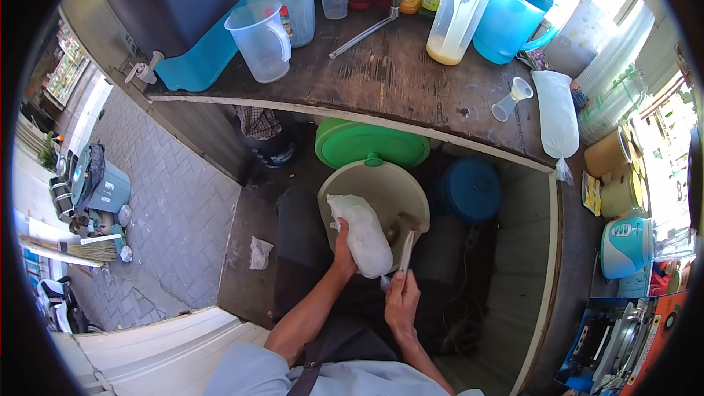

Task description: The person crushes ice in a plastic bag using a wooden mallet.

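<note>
Nearest me, my right hand (402, 301) clamps a slim pale knife (405, 253) beside the white bag of ice (363, 235) my left hand (342, 249) grips over the round beige basin (396, 187), so I judge short, controlled strokes safest, away from the left fingers.

The left hand (342, 249) grips a frosty white ice bag (361, 235) over a cream bowl (374, 198); at its 12 o'clock lies a bright green lid (372, 144), at 3 o'clock a deep blue lid (471, 189). The right hand (402, 302) holds a pale silvery knife (406, 251) (handle hidden). The counter (396, 77) is dark weathered brown, its pitcher (513, 16) sky blue.
</note>
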`<state>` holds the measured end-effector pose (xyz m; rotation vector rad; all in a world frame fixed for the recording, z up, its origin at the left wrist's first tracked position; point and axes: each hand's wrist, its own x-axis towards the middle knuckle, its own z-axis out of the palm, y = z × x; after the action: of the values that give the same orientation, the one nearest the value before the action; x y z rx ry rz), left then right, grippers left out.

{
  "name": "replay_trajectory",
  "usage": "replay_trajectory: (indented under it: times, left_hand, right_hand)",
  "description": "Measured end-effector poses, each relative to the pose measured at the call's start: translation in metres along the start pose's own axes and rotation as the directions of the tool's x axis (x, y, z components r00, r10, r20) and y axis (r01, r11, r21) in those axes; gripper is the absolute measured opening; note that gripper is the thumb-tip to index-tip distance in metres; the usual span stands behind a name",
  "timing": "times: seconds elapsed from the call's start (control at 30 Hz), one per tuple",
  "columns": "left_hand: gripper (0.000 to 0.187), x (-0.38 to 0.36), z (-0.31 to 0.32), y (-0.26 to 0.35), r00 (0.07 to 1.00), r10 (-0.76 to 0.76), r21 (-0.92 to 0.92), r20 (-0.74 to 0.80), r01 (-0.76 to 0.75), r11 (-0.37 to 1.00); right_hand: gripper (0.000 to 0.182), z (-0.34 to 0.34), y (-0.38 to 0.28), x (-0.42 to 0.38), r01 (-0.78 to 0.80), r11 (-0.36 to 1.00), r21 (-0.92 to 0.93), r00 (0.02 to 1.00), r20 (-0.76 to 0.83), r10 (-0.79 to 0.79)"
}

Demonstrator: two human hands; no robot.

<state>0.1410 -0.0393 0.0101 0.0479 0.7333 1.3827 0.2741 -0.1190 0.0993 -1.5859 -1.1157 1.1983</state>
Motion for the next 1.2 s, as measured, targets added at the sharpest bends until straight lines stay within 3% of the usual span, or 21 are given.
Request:
replay_trajectory:
  times: [0.03, 0.13, 0.17, 0.2, 0.27, 0.43, 0.5, 0.53, 0.6, 0.63, 0.7, 0.73, 0.77, 0.8, 0.83, 0.9, 1.03, 1.1, 1.13, 1.2]
  left_hand:
    - [0.079, -0.007, -0.005, 0.000, 1.000, -0.011, -0.007, -0.010, 0.011, 1.000]
    - [0.081, -0.009, -0.011, 0.009, 0.997, -0.041, -0.038, 0.062, 0.043, 0.998]
    - [0.083, -0.009, -0.012, 0.010, 0.996, -0.046, -0.031, 0.075, 0.048, 0.998]
    - [0.086, -0.010, -0.013, 0.012, 0.995, -0.050, -0.025, 0.087, 0.052, 0.998]
    - [0.088, -0.012, -0.013, 0.011, 0.992, -0.064, -0.015, 0.107, 0.066, 0.998]
    - [0.092, -0.017, -0.002, 0.011, 0.987, -0.075, 0.077, 0.144, 0.064, 0.995]
    - [0.096, -0.024, 0.019, 0.020, 0.949, -0.092, 0.028, 0.302, 0.087, 0.996]
    - [0.096, -0.028, 0.027, 0.024, 0.949, -0.100, 0.029, 0.300, 0.095, 0.995]
    - [0.095, -0.030, 0.039, 0.032, 0.791, -0.087, -0.013, 0.605, 0.120, 0.993]
    - [0.095, -0.031, 0.035, 0.030, 0.790, -0.083, -0.013, 0.607, 0.114, 0.993]
    - [0.090, -0.031, 0.017, 0.021, 0.905, -0.231, 0.168, 0.358, 0.181, 0.969]
    - [0.090, -0.027, 0.009, 0.017, 0.904, -0.230, 0.168, 0.360, 0.179, 0.969]
    - [0.088, -0.022, 0.003, 0.012, 0.939, -0.237, 0.184, 0.250, 0.194, 0.964]
    - [0.086, -0.021, 0.004, 0.010, 0.961, -0.243, 0.197, 0.134, 0.214, 0.957]
    - [0.086, -0.021, 0.004, 0.008, 0.960, -0.245, 0.194, 0.133, 0.217, 0.957]
    - [0.084, -0.021, 0.006, 0.006, 0.990, -0.137, 0.431, -0.039, 0.140, 0.891]
    - [0.081, -0.019, 0.006, 0.002, 0.999, -0.029, 0.436, -0.039, 0.044, 0.899]
    - [0.077, -0.022, 0.002, 0.008, 0.997, -0.074, 0.056, 0.020, 0.073, 0.996]
    - [0.077, -0.025, 0.002, 0.011, 0.997, -0.074, 0.058, 0.018, 0.073, 0.996]
    - [0.069, -0.035, 0.006, 0.017, 0.957, 0.131, 0.094, 0.258, -0.160, 0.983]
  right_hand:
    - [0.033, -0.005, -0.015, 0.003, 0.074, 0.989, -0.130, 0.995, -0.056, -0.082]
    - [0.041, -0.004, 0.019, 0.019, 0.171, 0.967, -0.190, 0.973, -0.125, -0.196]
    - [0.055, -0.005, 0.030, 0.020, 0.106, 0.975, -0.197, 0.988, -0.093, -0.126]
    - [0.055, -0.004, 0.036, 0.018, 0.107, 0.975, -0.197, 0.988, -0.087, -0.126]
    - [0.056, -0.002, 0.050, 0.009, -0.044, 0.998, -0.032, 0.999, 0.019, 0.045]
    - [0.056, 0.005, 0.044, 0.001, -0.058, 0.993, 0.101, 0.997, 0.066, 0.051]
    - [0.055, 0.002, 0.027, 0.001, -0.060, 0.988, 0.144, 0.996, 0.076, 0.050]
    - [0.053, 0.001, 0.017, -0.001, -0.076, 0.984, 0.159, 0.996, 0.062, 0.067]
    - [0.052, 0.002, 0.012, -0.001, -0.086, 0.981, 0.174, 0.996, 0.053, 0.078]
    - [0.052, 0.003, 0.012, 0.000, -0.075, 0.981, 0.179, 0.997, 0.033, 0.070]
    - [0.051, 0.005, 0.017, 0.003, -0.058, 0.980, 0.189, 0.998, 0.011, 0.057]
    - [0.052, 0.005, 0.024, 0.005, -0.149, 0.968, 0.203, 0.989, 0.034, 0.145]
    - [0.054, 0.003, 0.029, 0.007, -0.237, 0.948, 0.213, 0.971, 0.056, 0.230]
    - [0.054, 0.002, 0.031, 0.006, -0.237, 0.949, 0.210, 0.972, 0.053, 0.231]
    - [0.055, 0.001, 0.033, 0.004, -0.191, 0.974, 0.125, 0.982, 0.026, 0.189]
    - [0.057, 0.004, 0.037, 0.003, -0.147, 0.988, 0.041, 0.989, 0.004, 0.147]
    - [0.064, 0.008, 0.036, 0.014, -0.126, 0.992, 0.029, 0.992, 0.035, 0.125]
    - [0.065, 0.006, 0.030, 0.016, -0.134, 0.990, 0.038, 0.990, 0.046, 0.132]
    - [0.065, 0.004, 0.024, 0.016, -0.137, 0.989, 0.047, 0.989, 0.059, 0.135]
    - [0.065, 0.003, 0.016, 0.018, -0.144, 0.988, 0.054, 0.987, 0.076, 0.139]
